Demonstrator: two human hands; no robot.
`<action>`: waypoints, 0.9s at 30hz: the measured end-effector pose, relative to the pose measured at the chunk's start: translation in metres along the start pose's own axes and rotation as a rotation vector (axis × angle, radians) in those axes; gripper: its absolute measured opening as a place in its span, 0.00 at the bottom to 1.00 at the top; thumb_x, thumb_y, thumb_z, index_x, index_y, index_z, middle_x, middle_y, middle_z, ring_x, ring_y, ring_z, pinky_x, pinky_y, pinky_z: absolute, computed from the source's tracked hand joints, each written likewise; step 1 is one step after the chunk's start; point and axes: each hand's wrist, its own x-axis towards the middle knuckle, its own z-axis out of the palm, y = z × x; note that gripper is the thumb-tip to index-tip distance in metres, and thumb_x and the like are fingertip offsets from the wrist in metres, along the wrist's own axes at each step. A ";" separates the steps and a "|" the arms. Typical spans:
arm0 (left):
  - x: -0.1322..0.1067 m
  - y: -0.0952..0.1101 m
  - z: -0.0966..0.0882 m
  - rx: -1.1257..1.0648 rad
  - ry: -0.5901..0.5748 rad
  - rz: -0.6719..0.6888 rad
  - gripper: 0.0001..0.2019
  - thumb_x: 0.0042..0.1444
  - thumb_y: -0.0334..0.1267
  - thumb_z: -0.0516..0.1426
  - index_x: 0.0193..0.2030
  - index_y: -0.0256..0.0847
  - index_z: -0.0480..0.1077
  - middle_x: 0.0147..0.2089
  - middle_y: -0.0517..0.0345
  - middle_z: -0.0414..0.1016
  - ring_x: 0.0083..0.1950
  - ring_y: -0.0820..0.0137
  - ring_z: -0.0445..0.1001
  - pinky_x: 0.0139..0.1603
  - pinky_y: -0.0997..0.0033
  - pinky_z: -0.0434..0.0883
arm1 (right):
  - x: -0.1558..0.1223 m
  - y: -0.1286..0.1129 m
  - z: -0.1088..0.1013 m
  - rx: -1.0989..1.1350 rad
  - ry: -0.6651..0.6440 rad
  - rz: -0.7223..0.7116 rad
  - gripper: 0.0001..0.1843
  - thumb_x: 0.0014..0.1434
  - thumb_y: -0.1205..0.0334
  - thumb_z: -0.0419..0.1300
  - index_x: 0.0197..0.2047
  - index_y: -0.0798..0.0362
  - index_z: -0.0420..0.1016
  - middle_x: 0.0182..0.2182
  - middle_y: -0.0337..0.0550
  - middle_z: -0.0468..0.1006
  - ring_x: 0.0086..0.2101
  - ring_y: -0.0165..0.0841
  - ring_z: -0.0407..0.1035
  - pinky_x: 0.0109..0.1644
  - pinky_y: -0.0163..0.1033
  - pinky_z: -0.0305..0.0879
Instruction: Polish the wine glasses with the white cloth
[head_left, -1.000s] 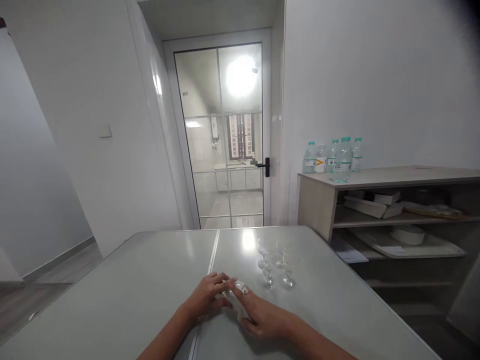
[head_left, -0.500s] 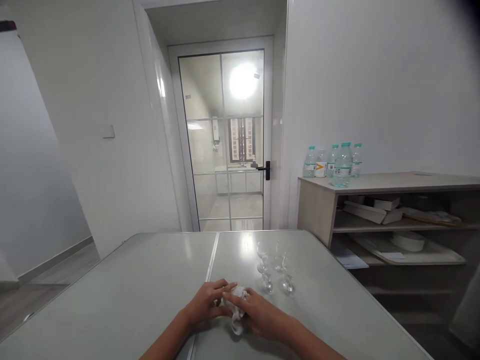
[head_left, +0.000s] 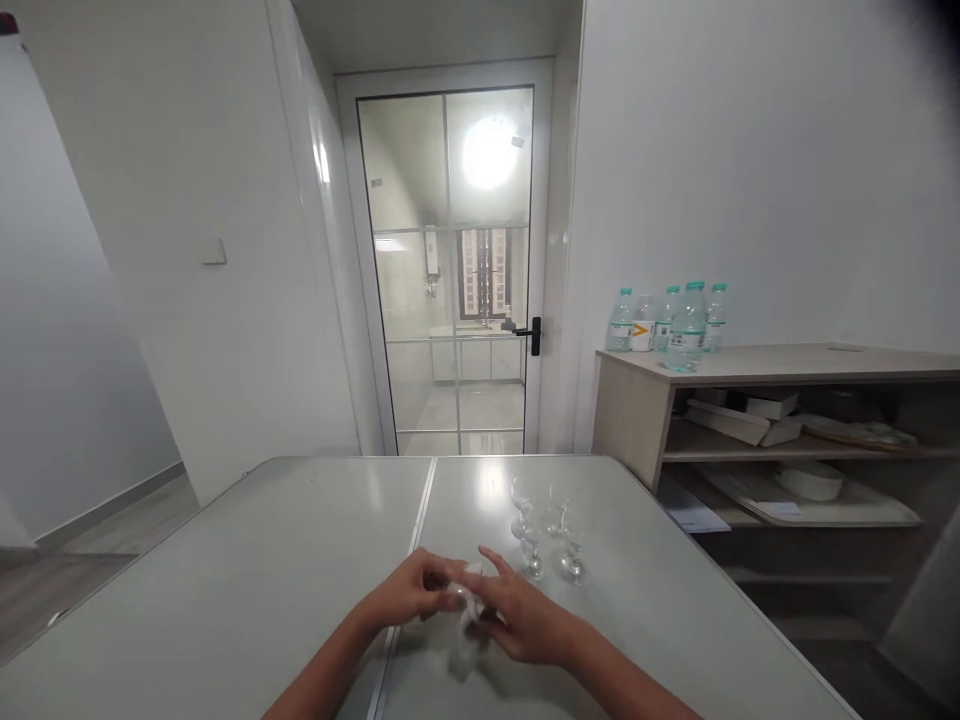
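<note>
Both my hands meet low at the middle of the grey table (head_left: 262, 560). My left hand (head_left: 409, 592) pinches a small clear glass object partly wrapped in a crumpled white cloth (head_left: 471, 603). My right hand (head_left: 517, 618) curls around the cloth from the right, its forefinger stretched out above it. Just behind my right hand stand several small clear stemmed glasses (head_left: 544, 525) in a tight group.
A wooden shelf unit (head_left: 757, 430) at the right carries several water bottles (head_left: 671, 320) on top and boxes and trays inside. A glass-panelled door (head_left: 457, 270) with a black handle is shut behind the table. White walls stand on both sides.
My hands have lifted slightly off the table with the cloth and glass object, and my right forefinger has straightened. The view shifted a little.
</note>
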 end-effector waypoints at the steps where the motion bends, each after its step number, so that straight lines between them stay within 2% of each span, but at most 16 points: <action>1: -0.001 0.000 -0.002 -0.060 -0.043 -0.020 0.27 0.65 0.58 0.57 0.49 0.31 0.80 0.25 0.61 0.66 0.24 0.77 0.60 0.26 0.76 0.61 | 0.000 -0.003 -0.002 -0.080 -0.056 -0.076 0.41 0.59 0.73 0.57 0.73 0.39 0.61 0.34 0.36 0.79 0.38 0.36 0.73 0.72 0.67 0.40; 2: -0.003 -0.001 -0.004 -0.069 -0.050 -0.022 0.28 0.65 0.58 0.57 0.50 0.30 0.79 0.26 0.61 0.67 0.24 0.76 0.61 0.26 0.76 0.61 | 0.000 -0.004 -0.001 -0.123 -0.080 -0.123 0.41 0.58 0.74 0.55 0.72 0.38 0.62 0.34 0.36 0.79 0.39 0.36 0.74 0.73 0.69 0.35; 3: -0.004 -0.004 -0.004 -0.026 -0.017 0.002 0.28 0.64 0.58 0.58 0.53 0.31 0.79 0.27 0.60 0.69 0.25 0.76 0.63 0.27 0.76 0.63 | 0.002 -0.005 0.002 -0.121 -0.057 -0.127 0.41 0.58 0.75 0.55 0.72 0.38 0.64 0.35 0.37 0.80 0.41 0.37 0.74 0.73 0.68 0.35; 4: -0.004 -0.008 -0.003 0.064 0.057 0.057 0.28 0.63 0.57 0.60 0.55 0.33 0.78 0.28 0.60 0.71 0.26 0.75 0.65 0.29 0.76 0.65 | 0.004 -0.004 0.006 -0.069 0.009 -0.085 0.39 0.58 0.74 0.55 0.71 0.39 0.65 0.38 0.39 0.81 0.43 0.38 0.74 0.73 0.66 0.40; 7: -0.004 -0.024 0.004 0.469 0.306 0.273 0.27 0.64 0.52 0.60 0.65 0.41 0.72 0.36 0.53 0.80 0.32 0.71 0.74 0.35 0.74 0.70 | 0.011 0.004 0.021 0.317 0.294 0.222 0.31 0.64 0.63 0.58 0.70 0.46 0.66 0.43 0.45 0.80 0.43 0.40 0.74 0.61 0.54 0.66; 9: -0.003 -0.032 0.010 0.688 0.336 0.360 0.24 0.68 0.46 0.57 0.69 0.43 0.68 0.44 0.45 0.83 0.38 0.67 0.79 0.36 0.72 0.72 | 0.014 0.009 0.027 0.560 0.418 0.397 0.30 0.67 0.54 0.58 0.70 0.49 0.64 0.41 0.45 0.78 0.39 0.39 0.74 0.52 0.48 0.72; 10: -0.002 -0.034 0.013 0.747 0.319 0.372 0.24 0.68 0.43 0.56 0.69 0.43 0.67 0.46 0.43 0.83 0.40 0.65 0.80 0.36 0.72 0.72 | 0.014 0.011 0.028 0.606 0.434 0.430 0.31 0.68 0.51 0.57 0.71 0.49 0.63 0.39 0.44 0.78 0.38 0.38 0.73 0.50 0.47 0.72; 12: -0.001 -0.033 0.015 0.726 0.295 0.340 0.25 0.67 0.42 0.56 0.69 0.42 0.67 0.40 0.47 0.82 0.36 0.66 0.79 0.35 0.72 0.72 | 0.011 0.010 0.023 0.523 0.385 0.391 0.33 0.67 0.52 0.58 0.72 0.49 0.61 0.39 0.43 0.78 0.38 0.38 0.73 0.51 0.47 0.71; 14: -0.001 -0.027 0.015 0.540 0.269 0.252 0.24 0.65 0.45 0.58 0.66 0.40 0.71 0.31 0.56 0.79 0.29 0.70 0.74 0.33 0.73 0.71 | 0.006 0.006 0.012 0.293 0.244 0.243 0.35 0.65 0.61 0.59 0.74 0.46 0.60 0.39 0.42 0.80 0.41 0.38 0.73 0.61 0.53 0.66; 17: -0.002 -0.016 0.010 0.162 0.111 0.098 0.20 0.65 0.50 0.59 0.52 0.35 0.79 0.27 0.60 0.73 0.24 0.74 0.68 0.28 0.76 0.67 | 0.000 -0.002 -0.002 -0.044 0.001 -0.043 0.41 0.59 0.71 0.57 0.75 0.42 0.58 0.40 0.40 0.82 0.44 0.39 0.75 0.73 0.64 0.44; 19: -0.002 -0.015 0.009 0.066 0.071 0.060 0.21 0.65 0.51 0.59 0.47 0.32 0.81 0.27 0.59 0.73 0.24 0.75 0.67 0.27 0.76 0.65 | 0.000 -0.003 -0.003 -0.148 -0.051 -0.137 0.42 0.58 0.73 0.56 0.74 0.42 0.59 0.39 0.40 0.83 0.42 0.38 0.76 0.74 0.66 0.39; 20: -0.002 -0.017 0.009 0.099 0.119 0.075 0.21 0.64 0.51 0.60 0.48 0.33 0.81 0.28 0.59 0.74 0.25 0.74 0.67 0.28 0.76 0.66 | 0.001 -0.002 -0.001 -0.147 -0.020 -0.123 0.40 0.58 0.73 0.55 0.73 0.43 0.61 0.40 0.41 0.83 0.42 0.39 0.76 0.74 0.65 0.42; 22: -0.002 -0.024 0.012 0.300 0.291 0.185 0.21 0.62 0.49 0.61 0.55 0.37 0.78 0.29 0.58 0.77 0.26 0.73 0.69 0.31 0.75 0.68 | 0.004 0.002 0.009 -0.037 0.137 0.021 0.34 0.62 0.69 0.55 0.71 0.44 0.65 0.41 0.43 0.83 0.42 0.39 0.75 0.70 0.60 0.55; 24: -0.002 -0.031 0.015 0.556 0.383 0.304 0.24 0.63 0.43 0.60 0.65 0.41 0.72 0.34 0.53 0.81 0.29 0.70 0.74 0.34 0.73 0.71 | 0.009 0.007 0.021 0.165 0.320 0.228 0.27 0.67 0.61 0.54 0.69 0.46 0.67 0.41 0.44 0.81 0.41 0.39 0.74 0.59 0.52 0.69; 26: -0.002 -0.035 0.017 0.708 0.339 0.352 0.28 0.63 0.38 0.58 0.70 0.42 0.67 0.40 0.48 0.83 0.34 0.67 0.77 0.35 0.71 0.72 | 0.012 0.011 0.029 0.339 0.450 0.373 0.26 0.70 0.54 0.53 0.68 0.49 0.67 0.40 0.44 0.79 0.38 0.38 0.73 0.49 0.46 0.72; 27: -0.002 -0.035 0.018 0.716 0.303 0.334 0.28 0.63 0.37 0.57 0.70 0.42 0.66 0.41 0.48 0.83 0.34 0.67 0.77 0.35 0.71 0.72 | 0.013 0.012 0.030 0.378 0.467 0.401 0.27 0.70 0.52 0.53 0.68 0.50 0.66 0.39 0.44 0.78 0.37 0.37 0.72 0.48 0.44 0.72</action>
